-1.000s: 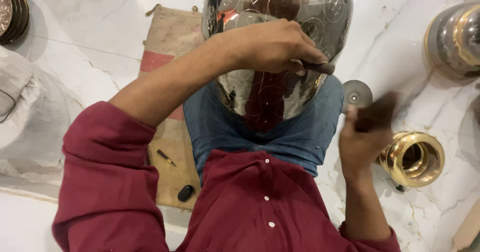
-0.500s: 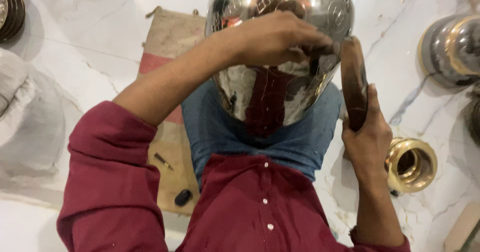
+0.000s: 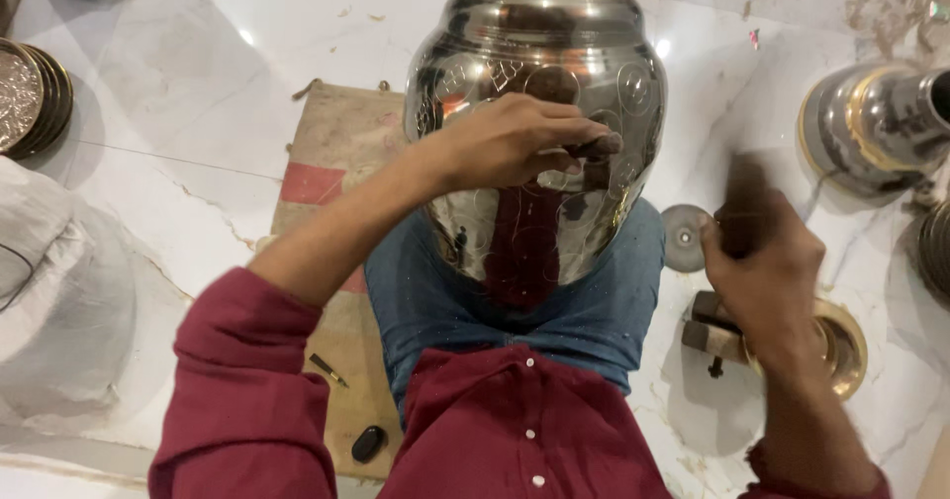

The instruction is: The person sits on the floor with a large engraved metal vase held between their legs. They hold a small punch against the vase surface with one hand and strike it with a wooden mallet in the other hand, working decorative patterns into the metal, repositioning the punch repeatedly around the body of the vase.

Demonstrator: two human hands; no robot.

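A large shiny engraved metal pot (image 3: 534, 54) rests upright on my lap, against my blue jeans. My left hand (image 3: 505, 143) lies on its front, fingers closed around a small dark punch (image 3: 597, 148) whose tip touches the pot wall. My right hand (image 3: 767, 276) is off to the right of the pot, gripping a dark wooden striker (image 3: 742, 197) that is blurred by motion. The striker is clear of the pot and the punch.
A burlap mat (image 3: 336, 153) lies under me with a small tool (image 3: 327, 368) and a black oval object (image 3: 368, 444) on it. To the right are a metal disc (image 3: 683, 237), a wooden block (image 3: 708, 326), a brass ring (image 3: 846, 356) and a steel vessel (image 3: 871, 123). Stacked plates (image 3: 35, 93) and a white bag (image 3: 49, 301) are at the left.
My right hand swung the striker in beside the punch, then drew it back out to the right. My left hand has kept the punch on the pot.
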